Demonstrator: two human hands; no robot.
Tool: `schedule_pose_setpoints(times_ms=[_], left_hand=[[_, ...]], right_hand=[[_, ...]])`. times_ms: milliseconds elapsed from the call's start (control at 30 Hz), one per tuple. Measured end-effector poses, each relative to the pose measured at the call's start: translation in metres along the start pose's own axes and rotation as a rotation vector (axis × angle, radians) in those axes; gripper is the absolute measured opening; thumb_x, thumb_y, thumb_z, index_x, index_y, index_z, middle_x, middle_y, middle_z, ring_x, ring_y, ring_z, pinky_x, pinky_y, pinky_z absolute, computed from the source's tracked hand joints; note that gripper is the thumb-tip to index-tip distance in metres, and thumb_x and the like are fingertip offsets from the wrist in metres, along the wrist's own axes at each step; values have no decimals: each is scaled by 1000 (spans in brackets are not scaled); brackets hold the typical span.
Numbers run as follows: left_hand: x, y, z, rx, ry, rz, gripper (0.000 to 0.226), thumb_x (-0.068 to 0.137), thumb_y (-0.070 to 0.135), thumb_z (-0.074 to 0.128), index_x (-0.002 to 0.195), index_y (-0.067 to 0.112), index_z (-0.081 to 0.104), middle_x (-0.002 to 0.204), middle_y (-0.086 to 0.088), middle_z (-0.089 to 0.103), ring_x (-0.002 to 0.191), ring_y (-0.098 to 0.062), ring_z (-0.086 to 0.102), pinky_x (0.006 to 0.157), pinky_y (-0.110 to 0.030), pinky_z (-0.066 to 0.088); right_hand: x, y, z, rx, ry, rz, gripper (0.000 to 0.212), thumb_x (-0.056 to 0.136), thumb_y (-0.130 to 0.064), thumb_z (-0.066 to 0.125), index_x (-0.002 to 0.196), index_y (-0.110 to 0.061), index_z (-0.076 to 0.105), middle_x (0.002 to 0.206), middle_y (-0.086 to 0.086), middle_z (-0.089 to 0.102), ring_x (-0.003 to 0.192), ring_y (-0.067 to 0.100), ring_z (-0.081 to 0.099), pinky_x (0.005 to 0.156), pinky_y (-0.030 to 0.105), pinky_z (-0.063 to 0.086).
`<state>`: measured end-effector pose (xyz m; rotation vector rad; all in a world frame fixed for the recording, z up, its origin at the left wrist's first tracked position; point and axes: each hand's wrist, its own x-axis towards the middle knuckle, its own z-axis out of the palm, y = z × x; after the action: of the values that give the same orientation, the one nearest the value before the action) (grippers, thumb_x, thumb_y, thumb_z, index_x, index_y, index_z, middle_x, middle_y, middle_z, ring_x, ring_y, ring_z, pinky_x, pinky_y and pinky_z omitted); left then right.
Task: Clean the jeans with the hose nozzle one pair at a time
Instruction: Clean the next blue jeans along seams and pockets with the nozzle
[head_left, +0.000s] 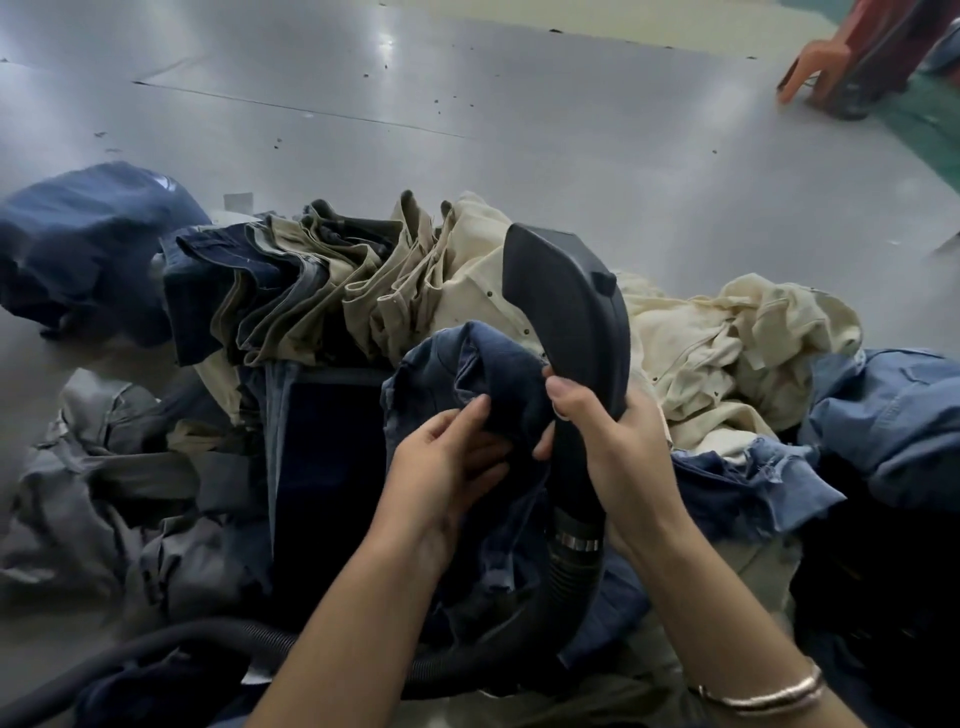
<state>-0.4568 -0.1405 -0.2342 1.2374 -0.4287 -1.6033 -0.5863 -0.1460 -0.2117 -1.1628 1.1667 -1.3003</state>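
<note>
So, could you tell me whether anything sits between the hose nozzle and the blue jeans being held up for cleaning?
Nothing visible does. The right hand grips the hose nozzle, whose dark body lies right against the bunched blue jeans that the left hand holds. The nozzle's mouth itself is hidden from this view.

nozzle (571, 312): matt dark plastic, smooth, in the right hand (613, 441)
hose (574, 566): ribbed black plastic with a shiny metal band, below that hand
jeans (467, 374): blue denim cloth, coarse weave, at the left hand (447, 457)
pile (363, 280): beige cloth, beyond both hands
floor (467, 104): smooth grey, glossy sheen
bracelet (769, 693): shiny metal
</note>
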Motion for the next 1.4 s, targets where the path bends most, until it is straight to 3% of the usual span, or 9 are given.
schedule_pose_setpoints(times_ms=[100, 167, 400, 533, 733, 933, 1033, 1233, 1400], left_hand=[[-4, -3, 3, -352, -43, -95, 10, 85, 21, 63, 88, 13, 68, 75, -1, 74, 68, -8, 71, 60, -18, 56], [-8, -7, 5, -427, -131, -124, 14, 75, 22, 65, 84, 14, 71, 76, -1, 73, 67, -8, 70, 61, -19, 56], [-8, -6, 8, -322, -286, -185, 13, 71, 24, 61, 70, 16, 71, 65, 1, 60, 53, -7, 48, 63, -21, 37], [-4, -9, 4, -439, -236, -167, 17, 74, 23, 61, 85, 11, 67, 72, -2, 66, 64, -11, 58, 72, -23, 43], [6, 8, -4, -543, -233, 8, 20, 77, 26, 59, 72, 15, 74, 76, -1, 69, 73, -13, 66, 82, -25, 46], [19, 19, -5, -574, -199, 182, 24, 82, 28, 55, 76, 16, 75, 85, -3, 71, 87, -15, 66, 94, -30, 44], [20, 17, -7, -554, -227, 201, 25, 84, 28, 53, 94, 13, 70, 93, -5, 71, 97, -18, 65, 100, -32, 43], [16, 8, -6, -371, -241, 254, 29, 84, 28, 52, 102, 14, 69, 104, -4, 71, 99, -14, 66, 96, -30, 45], [16, 10, -8, -361, -217, 283, 28, 84, 30, 51, 83, 21, 78, 90, 2, 73, 89, -9, 68, 84, -23, 48]], right_hand=[[-1, 2, -1, -8, 79, 15, 18, 78, -32, 65, 74, -15, 62, 49, 4, 58, 48, 16, 57, 48, 23, 45], [3, 2, -4, 19, 148, 37, 21, 79, -31, 66, 72, -12, 59, 49, 2, 58, 47, 15, 56, 46, 24, 45], [10, 7, -8, 37, 160, 150, 17, 74, -32, 69, 62, -21, 64, 57, 1, 57, 52, 19, 55, 48, 28, 46], [11, 16, -12, -14, 83, 255, 17, 85, -24, 69, 71, -16, 66, 59, -1, 61, 53, 17, 58, 49, 29, 48], [3, -6, -41, -74, 41, 209, 25, 84, -27, 68, 82, -3, 63, 48, 13, 60, 41, 16, 56, 42, 22, 44], [-34, -21, -46, -283, -263, 152, 39, 60, -48, 67, 79, -13, 65, 46, 11, 60, 38, 15, 56, 41, 18, 40], [-37, -16, -41, -411, -340, 138, 17, 67, -40, 67, 78, -27, 61, 46, 4, 59, 39, 16, 59, 43, 19, 41], [-23, -25, -40, -332, -193, 124, 36, 59, -51, 64, 69, -17, 64, 45, 12, 60, 36, 18, 56, 41, 20, 40], [-30, -26, -48, -326, -233, 174, 33, 57, -52, 64, 75, -24, 65, 45, 13, 59, 37, 18, 56, 40, 19, 40]])
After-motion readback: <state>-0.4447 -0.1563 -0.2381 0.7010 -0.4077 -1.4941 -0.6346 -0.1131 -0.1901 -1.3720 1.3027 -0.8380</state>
